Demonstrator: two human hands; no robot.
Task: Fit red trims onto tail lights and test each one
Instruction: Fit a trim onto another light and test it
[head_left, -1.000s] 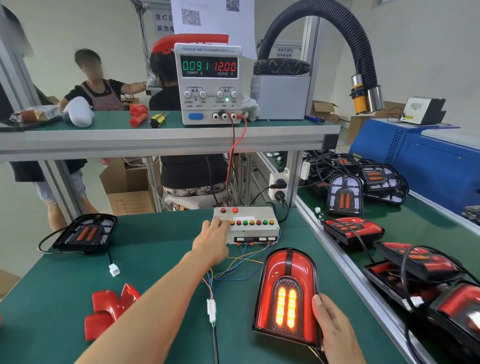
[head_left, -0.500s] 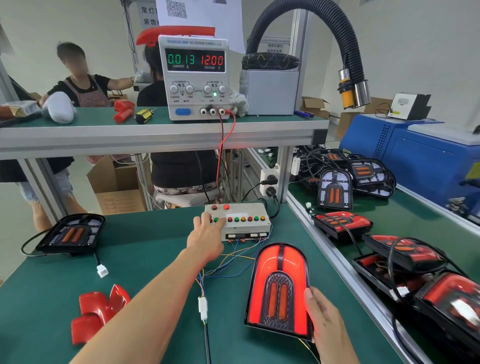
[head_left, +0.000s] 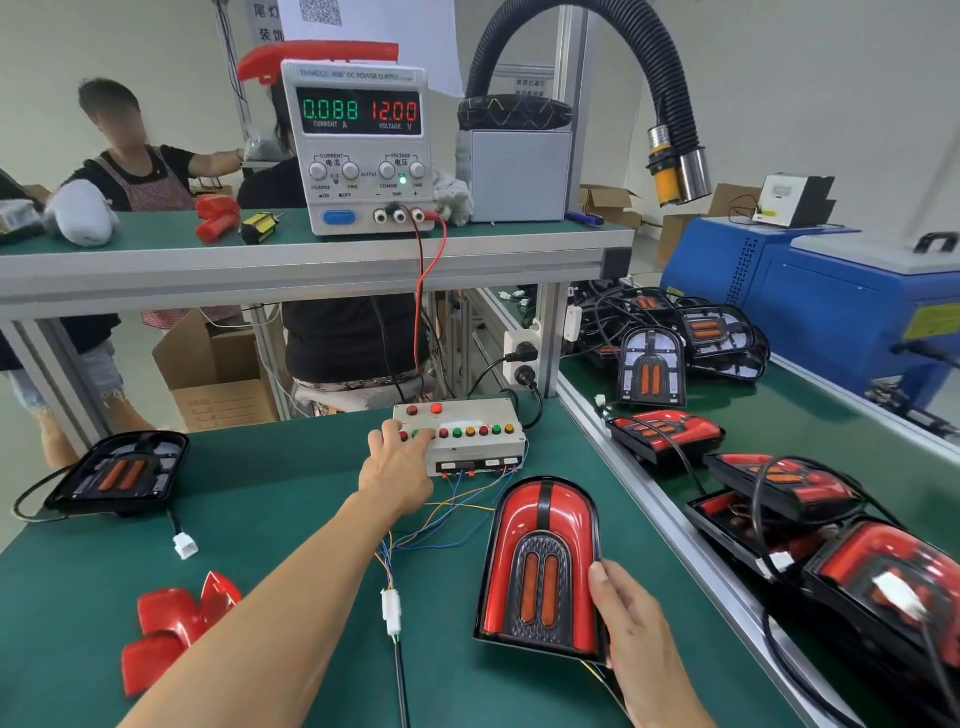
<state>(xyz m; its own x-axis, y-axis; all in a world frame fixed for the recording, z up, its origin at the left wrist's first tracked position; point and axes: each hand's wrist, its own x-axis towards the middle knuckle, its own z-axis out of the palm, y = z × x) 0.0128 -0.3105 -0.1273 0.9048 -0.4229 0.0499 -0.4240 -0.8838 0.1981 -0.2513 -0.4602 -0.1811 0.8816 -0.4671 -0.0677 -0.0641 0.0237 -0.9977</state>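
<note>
The tail light (head_left: 540, 566) is being held at its right edge by the right hand (head_left: 641, 634), thumb on the red trim, near the front of the green bench (head_left: 270, 519). A button on the switch box (head_left: 462, 434) is being pressed by the left hand (head_left: 397, 467), fingers apparently extended. Loose red trims (head_left: 171, 629) are lying at the left, beside an untrimmed light (head_left: 119, 475). 0.088 and 12.00 are being displayed by the power supply (head_left: 363, 145) on the shelf. More lights (head_left: 779, 483) are being kept on the right bench.
</note>
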